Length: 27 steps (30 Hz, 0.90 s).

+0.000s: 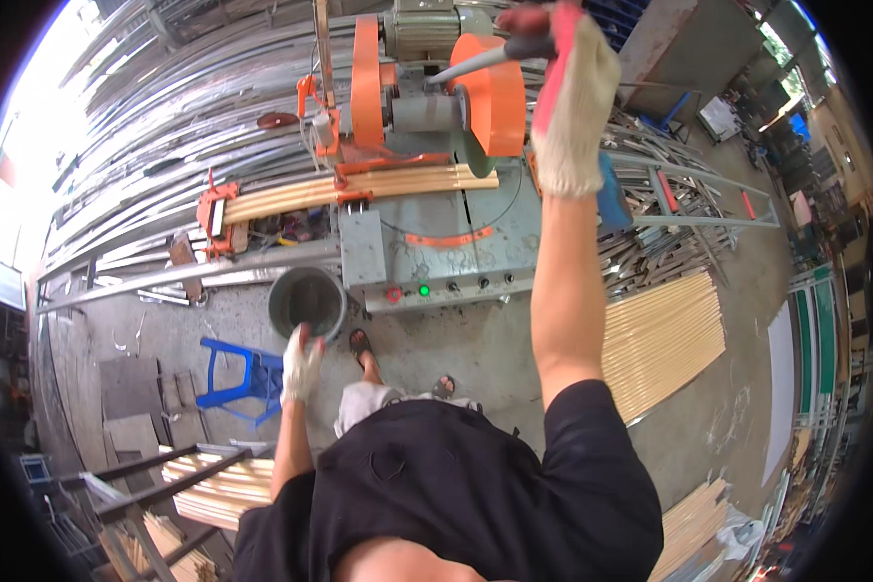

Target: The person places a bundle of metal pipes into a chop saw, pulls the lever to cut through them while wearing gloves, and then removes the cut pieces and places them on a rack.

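Observation:
My right hand point(580, 92), in a white knit glove with a pink palm, is raised and closed around the dark grip of the saw handle point(475, 64). That handle belongs to a cut-off saw with an orange blade guard point(498, 105) and a dark disc blade point(473, 155) beneath it. Several light wood-coloured strips point(291, 197) lie side by side across the grey saw table point(436, 254), between orange clamps point(352, 190); their right ends are close to the blade. My left hand point(303, 371), gloved too, hangs near a grey bucket point(307, 303), fingers apart and nothing in them.
A blue plastic stool point(241, 373) stands left of my left arm. Long metal bars point(175, 136) are piled behind the saw. Bundled strips point(664, 330) lie on the floor to the right, others on a metal rack point(165, 495) at lower left. A green button point(424, 290) glows on the saw's front.

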{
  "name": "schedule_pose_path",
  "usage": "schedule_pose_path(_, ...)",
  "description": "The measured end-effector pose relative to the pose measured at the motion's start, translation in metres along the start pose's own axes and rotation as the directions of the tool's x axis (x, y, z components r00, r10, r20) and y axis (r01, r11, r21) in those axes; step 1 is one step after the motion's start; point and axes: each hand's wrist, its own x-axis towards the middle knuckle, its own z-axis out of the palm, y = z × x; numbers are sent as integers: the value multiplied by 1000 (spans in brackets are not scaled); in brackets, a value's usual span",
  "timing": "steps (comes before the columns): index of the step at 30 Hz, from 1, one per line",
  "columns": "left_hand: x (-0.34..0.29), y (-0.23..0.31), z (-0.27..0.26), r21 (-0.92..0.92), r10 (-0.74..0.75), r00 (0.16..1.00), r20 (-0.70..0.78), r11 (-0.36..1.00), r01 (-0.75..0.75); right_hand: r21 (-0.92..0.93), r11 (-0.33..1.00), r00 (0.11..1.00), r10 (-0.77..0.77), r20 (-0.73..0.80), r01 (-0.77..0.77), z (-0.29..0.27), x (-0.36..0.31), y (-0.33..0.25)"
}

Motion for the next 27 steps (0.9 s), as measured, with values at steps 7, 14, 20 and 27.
schedule_pose_path(7, 26, 355, -11, -243, 666, 733, -138, 695, -677, -111, 991, 997, 73, 21, -70, -44, -134, -9)
schedule_pose_path(14, 9, 468, 33, -337, 894, 395, -214, 312, -888, -73, 983, 985, 168, -28, -170, -64, -201, -1)
schedule_pose_path(20, 1, 436, 52, -421, 883, 456, -115, 373, -827, -140, 959, 968, 236, -82, -246, -68, -236, 1)
schedule_pose_path(27, 1, 426, 64, -441, 883, 428, -194, 311, -842, -39, 962, 960, 268, -75, -272, -69, -245, 5)
